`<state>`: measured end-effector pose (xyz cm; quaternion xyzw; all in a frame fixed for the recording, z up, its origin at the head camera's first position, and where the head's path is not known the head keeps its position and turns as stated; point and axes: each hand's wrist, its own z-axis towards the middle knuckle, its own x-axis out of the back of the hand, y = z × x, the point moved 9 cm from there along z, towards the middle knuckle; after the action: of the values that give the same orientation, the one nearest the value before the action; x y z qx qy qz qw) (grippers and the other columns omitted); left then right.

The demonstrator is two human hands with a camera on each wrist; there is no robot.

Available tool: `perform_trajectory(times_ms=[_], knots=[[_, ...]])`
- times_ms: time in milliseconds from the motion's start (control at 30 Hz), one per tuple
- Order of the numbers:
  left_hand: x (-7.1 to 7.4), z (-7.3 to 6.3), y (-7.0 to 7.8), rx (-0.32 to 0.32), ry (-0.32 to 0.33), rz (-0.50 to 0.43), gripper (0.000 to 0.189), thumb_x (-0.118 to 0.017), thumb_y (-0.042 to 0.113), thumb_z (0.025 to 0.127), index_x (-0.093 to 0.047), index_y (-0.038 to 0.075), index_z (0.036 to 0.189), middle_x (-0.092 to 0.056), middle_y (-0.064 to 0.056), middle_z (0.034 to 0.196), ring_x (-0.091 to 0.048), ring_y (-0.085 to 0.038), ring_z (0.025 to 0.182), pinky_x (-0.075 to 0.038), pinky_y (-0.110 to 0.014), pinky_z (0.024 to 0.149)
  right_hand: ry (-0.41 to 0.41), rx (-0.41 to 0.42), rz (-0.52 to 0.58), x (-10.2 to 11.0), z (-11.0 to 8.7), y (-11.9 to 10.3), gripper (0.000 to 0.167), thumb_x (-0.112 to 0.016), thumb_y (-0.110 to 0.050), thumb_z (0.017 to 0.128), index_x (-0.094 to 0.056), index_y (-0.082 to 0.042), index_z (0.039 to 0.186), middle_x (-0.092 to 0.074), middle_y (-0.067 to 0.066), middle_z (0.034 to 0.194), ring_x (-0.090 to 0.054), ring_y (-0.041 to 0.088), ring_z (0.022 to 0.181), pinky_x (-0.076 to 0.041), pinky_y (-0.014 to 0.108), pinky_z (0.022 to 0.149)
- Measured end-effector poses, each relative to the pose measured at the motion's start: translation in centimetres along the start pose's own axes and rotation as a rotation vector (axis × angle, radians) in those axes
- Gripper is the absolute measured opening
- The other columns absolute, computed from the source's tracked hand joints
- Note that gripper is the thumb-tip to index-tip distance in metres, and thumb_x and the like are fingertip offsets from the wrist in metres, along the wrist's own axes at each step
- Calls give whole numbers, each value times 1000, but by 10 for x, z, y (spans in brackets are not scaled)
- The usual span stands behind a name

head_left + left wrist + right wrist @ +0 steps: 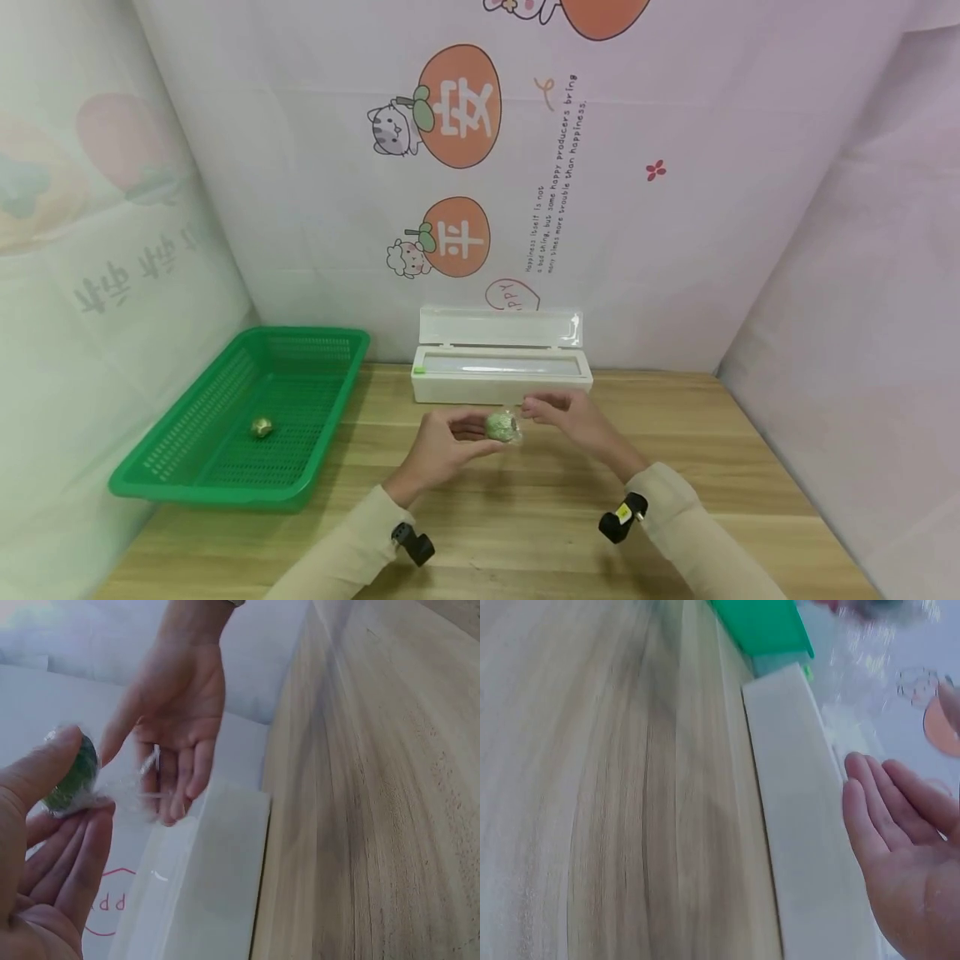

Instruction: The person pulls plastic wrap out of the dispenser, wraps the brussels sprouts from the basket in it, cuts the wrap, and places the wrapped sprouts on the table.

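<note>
In the head view my left hand (442,447) holds a small, rounded green thing (501,427) in clear cling film, between thumb and fingers. The left wrist view shows the thumb on top of this green thing (78,774) and the fingers beneath. A loose tail of film (139,784) trails toward my right hand (180,720). That hand's fingers extend, slightly bent, with the thumb apart from them; whether they touch the film is unclear. In the right wrist view the right hand (907,840) shows its palm and fingers beside the white box.
A white cling film dispenser (502,390) with its clear lid (501,327) raised stands against the back cloth. At the left, a green basket (337,417) contains a small gold-coloured thing (261,427). Printed cloth walls (300,167) surround the wooden table (660,425).
</note>
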<state>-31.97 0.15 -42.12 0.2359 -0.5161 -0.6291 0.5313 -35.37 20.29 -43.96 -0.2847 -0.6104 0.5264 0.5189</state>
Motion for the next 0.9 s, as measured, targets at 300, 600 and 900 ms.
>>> perform_trajectory(times_ms=[300,600,900], knots=[[0,-4,2,-12,-56,-41,43,-87,16,88,-74,7,128,-79,-15,118,-78,-12,97,-66,-33,88,-128,-111,216,-18,1,22,50,-64,-25,107,-58,12,139,-73,13,125,-74,16,109,-61,33,102],[4,-3,5,-162,-32,48,45,-86,12,88,-73,5,130,-78,-14,119,-77,-17,100,-65,-32,90,-29,-73,107,-17,6,13,29,-76,-26,99,-73,-1,113,-77,-2,102,-72,13,95,-64,38,92],[9,0,1,-191,27,173,41,-87,13,87,-76,6,126,-78,-11,120,-79,-19,99,-66,-31,87,59,-11,-113,-12,6,-8,24,-76,-32,99,-77,-9,104,-78,5,98,-74,32,95,-65,47,87]])
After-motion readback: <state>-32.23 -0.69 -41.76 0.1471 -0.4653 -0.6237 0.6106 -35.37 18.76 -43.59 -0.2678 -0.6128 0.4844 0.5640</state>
